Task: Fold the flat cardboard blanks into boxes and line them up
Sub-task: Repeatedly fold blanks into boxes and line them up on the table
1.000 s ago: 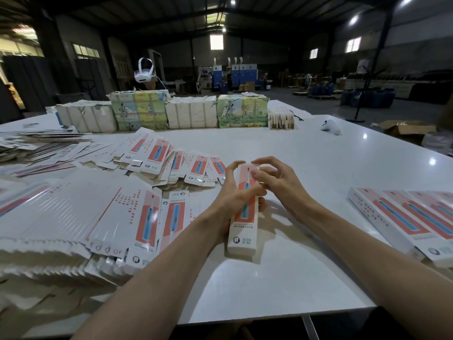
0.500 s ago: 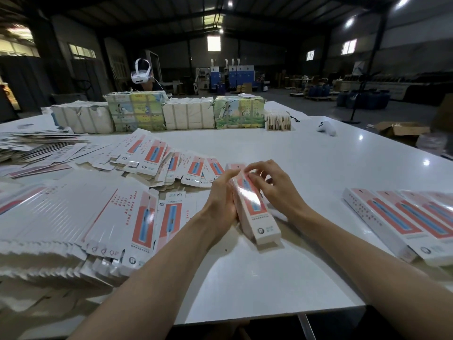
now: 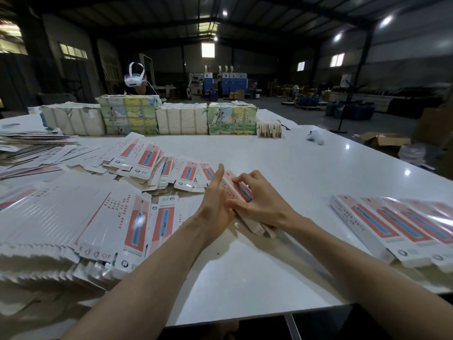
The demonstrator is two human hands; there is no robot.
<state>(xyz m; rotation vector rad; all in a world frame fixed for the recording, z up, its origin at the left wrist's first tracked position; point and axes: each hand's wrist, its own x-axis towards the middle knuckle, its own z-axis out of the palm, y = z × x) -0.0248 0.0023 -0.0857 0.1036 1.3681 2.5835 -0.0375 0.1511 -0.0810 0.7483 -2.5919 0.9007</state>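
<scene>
Centre frame: the box (image 3: 228,186) lies slanted on the table (image 3: 282,153), most of it buried under both hands. The left hand (image 3: 215,204) stands edge-on, fingers straight and flat against the box's left side, gripping nothing. The right hand (image 3: 261,201) drapes over the top, fingers curled down onto it. Where the thumbs sit, I cannot tell. Only a pink strip and the near end show. Lower left, flat blanks (image 3: 98,217) fan out. At the right, finished boxes (image 3: 382,224) run off the frame edge.
</scene>
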